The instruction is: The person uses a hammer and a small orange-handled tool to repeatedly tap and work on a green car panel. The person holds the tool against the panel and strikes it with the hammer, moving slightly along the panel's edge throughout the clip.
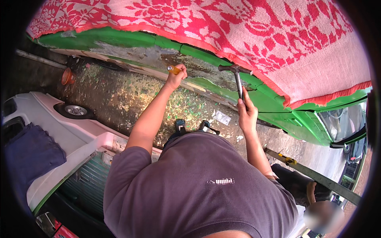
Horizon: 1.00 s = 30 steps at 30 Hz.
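My left hand (176, 78) is closed around a tool with a see-through amber handle (173, 70). The handle's capped butt points up and left; its working end is hidden, so I cannot tell whether it is a chisel or a screwdriver. This hand is against or just in front of the side of a green car (158, 41), where paint is stripped to grey and rusty brown patches. My right hand (247, 113) grips a hammer (238, 77) by its metal shaft, head up, near the same panel and apart from the amber-handled tool.
A red and white patterned cloth (238, 23) covers the car's top. Paint flakes litter the floor (119, 97). Behind on the left are a pale vehicle (63, 119) and dark folded cloth (33, 150). An orange cone (68, 76) lies far left. Another person (323, 216) is at lower right, beside a beam (317, 174).
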### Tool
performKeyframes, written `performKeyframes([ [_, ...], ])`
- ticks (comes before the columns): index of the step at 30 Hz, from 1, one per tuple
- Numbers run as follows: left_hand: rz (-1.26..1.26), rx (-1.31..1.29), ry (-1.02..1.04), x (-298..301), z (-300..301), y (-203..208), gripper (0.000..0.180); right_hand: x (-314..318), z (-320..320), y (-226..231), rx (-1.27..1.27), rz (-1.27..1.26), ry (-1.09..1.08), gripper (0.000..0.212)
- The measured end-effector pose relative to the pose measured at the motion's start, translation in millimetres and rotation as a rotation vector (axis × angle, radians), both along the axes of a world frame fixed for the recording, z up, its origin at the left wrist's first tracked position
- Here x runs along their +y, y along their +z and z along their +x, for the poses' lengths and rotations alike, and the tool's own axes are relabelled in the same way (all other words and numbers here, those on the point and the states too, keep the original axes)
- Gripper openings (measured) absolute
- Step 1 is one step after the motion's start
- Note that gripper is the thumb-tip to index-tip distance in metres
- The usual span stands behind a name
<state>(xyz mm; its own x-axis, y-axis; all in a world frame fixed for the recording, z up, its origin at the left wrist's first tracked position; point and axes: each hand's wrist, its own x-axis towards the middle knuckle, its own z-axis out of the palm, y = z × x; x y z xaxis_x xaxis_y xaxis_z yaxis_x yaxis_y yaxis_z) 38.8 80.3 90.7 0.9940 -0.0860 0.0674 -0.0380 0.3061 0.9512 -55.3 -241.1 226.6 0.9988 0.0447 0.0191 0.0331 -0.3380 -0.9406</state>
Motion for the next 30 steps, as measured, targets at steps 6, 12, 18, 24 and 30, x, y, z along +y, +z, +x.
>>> performKeyframes([
  [6,0.072,-0.015,-0.022,-3.6,3.4,-4.4,0.007,11.1,-4.7,6.1,0.002,0.008,-0.003,0.043],
  [12,0.323,-0.05,0.015,-10.6,1.4,-3.6,0.005,29.2,-4.7,15.8,-0.059,-0.049,0.061,0.043],
  [18,0.55,-0.07,-0.009,-12.9,1.4,2.0,0.013,63.2,2.4,62.3,-0.092,-0.175,0.196,0.041],
  [24,0.645,-0.071,0.042,-20.8,2.2,7.7,0.015,83.2,7.8,77.1,-0.295,-0.691,0.365,0.046],
  [30,0.522,-0.063,0.027,-14.9,4.3,-0.1,0.017,85.3,12.0,88.1,-0.365,-0.478,0.33,0.043],
])
